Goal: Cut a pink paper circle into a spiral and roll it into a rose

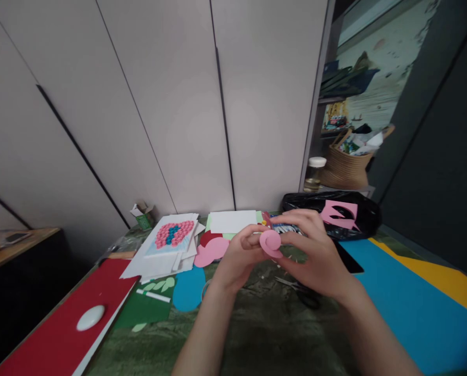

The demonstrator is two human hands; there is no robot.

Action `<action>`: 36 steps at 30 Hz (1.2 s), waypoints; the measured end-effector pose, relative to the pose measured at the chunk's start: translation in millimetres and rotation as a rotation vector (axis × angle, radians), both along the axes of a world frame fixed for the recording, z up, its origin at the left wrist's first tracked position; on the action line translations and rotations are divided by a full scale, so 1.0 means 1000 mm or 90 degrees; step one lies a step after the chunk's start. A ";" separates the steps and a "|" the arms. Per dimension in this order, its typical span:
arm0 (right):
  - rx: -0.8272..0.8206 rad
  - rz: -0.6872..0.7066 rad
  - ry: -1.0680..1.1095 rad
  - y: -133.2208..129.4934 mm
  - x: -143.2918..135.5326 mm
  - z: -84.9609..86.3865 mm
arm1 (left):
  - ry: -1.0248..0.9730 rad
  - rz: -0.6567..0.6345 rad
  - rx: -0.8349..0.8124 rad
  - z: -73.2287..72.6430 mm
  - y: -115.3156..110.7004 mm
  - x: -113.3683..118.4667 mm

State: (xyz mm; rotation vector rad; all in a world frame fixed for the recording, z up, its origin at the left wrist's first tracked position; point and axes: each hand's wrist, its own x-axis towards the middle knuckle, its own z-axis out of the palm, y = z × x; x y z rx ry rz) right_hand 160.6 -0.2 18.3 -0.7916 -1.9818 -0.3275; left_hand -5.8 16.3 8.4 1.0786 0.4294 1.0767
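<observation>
A coiled strip of pink paper [271, 243] is held up between my two hands, above the middle of the table. My left hand [239, 256] grips its left side with bent fingers. From the right, my right hand [313, 250] pinches its edge between thumb and fingertips, the other fingers raised. Under my right hand lies a pair of scissors [306, 295] with dark handles, among small paper scraps. Pink paper rounds [213, 251] and a blue paper shape [188, 290] lie left of my left hand.
On the left are red paper [57, 324] with a white mouse [91, 317], green paper with a marker [153, 296], and white sheets bearing a pink-and-blue picture [174, 235]. Blue paper [405, 308] and a black bag [368, 214] with pink offcuts are at right. Cabinet doors [178, 104] stand behind.
</observation>
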 end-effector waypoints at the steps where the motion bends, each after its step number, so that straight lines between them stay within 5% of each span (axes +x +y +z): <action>1: 0.011 -0.009 -0.004 0.000 0.000 -0.001 | 0.005 0.004 0.002 0.000 0.000 0.000; 21: -0.036 0.075 0.094 -0.001 -0.006 0.003 | -0.040 -0.097 -0.016 -0.002 -0.002 -0.003; 30: -0.012 0.011 0.090 0.001 -0.003 0.002 | 0.064 0.094 0.102 0.002 -0.006 -0.003; 36: -0.026 0.008 0.084 -0.001 -0.005 0.002 | 0.082 0.111 0.101 0.003 -0.005 -0.003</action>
